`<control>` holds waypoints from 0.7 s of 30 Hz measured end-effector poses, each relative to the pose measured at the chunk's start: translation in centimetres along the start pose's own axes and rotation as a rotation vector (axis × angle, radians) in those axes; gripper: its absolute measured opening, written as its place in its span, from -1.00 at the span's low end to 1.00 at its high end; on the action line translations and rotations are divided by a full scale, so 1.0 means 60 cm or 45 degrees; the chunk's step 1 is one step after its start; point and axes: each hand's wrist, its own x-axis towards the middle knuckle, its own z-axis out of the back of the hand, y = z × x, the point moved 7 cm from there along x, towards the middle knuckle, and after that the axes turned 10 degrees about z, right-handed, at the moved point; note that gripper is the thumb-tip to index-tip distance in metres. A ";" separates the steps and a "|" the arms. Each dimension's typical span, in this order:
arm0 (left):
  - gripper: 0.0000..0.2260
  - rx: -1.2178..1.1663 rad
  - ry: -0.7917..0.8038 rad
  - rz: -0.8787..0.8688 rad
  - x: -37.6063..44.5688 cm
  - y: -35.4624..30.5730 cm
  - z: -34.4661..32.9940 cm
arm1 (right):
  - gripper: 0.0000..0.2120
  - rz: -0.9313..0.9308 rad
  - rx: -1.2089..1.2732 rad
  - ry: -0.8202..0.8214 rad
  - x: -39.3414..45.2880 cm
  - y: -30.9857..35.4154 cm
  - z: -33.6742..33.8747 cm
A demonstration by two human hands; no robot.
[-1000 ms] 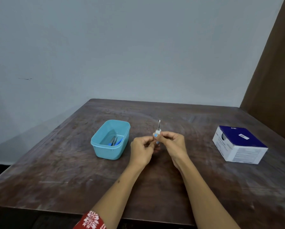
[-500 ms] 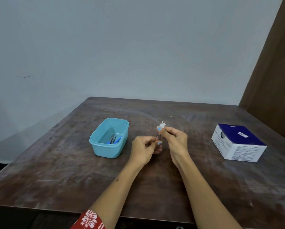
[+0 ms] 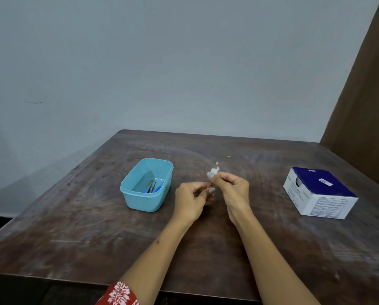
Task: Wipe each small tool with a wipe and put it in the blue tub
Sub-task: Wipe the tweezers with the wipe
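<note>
My left hand (image 3: 191,200) pinches the lower end of a thin metal tool (image 3: 211,184), most of it hidden by my fingers. My right hand (image 3: 233,188) pinches a small white wipe (image 3: 215,171) around the tool's upper end, just above and right of the left hand. Both hands hover over the middle of the table. The blue tub (image 3: 147,202) stands to the left of my hands and holds small tools (image 3: 151,187), one grey and one with blue parts.
A white and dark blue box (image 3: 320,194) sits at the right of the dark wooden table (image 3: 74,238). A grey wall rises behind the table and a brown panel stands at the far right.
The wipe in my right hand has slid up along the tool to its tip. My left hand has stayed at the tool's lower end.
</note>
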 end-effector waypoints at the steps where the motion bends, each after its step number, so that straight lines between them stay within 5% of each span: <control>1: -0.85 -0.009 -0.026 -0.017 0.002 0.000 0.004 | -0.85 -0.013 -0.027 0.063 -0.004 -0.002 -0.006; 11: -0.87 -0.118 0.022 0.041 0.001 0.001 0.001 | -0.95 -0.003 0.079 0.072 -0.009 0.009 -0.010; 21: -0.87 -0.074 0.144 0.148 -0.003 0.001 -0.007 | -0.80 -0.022 0.141 -0.032 0.001 0.003 0.002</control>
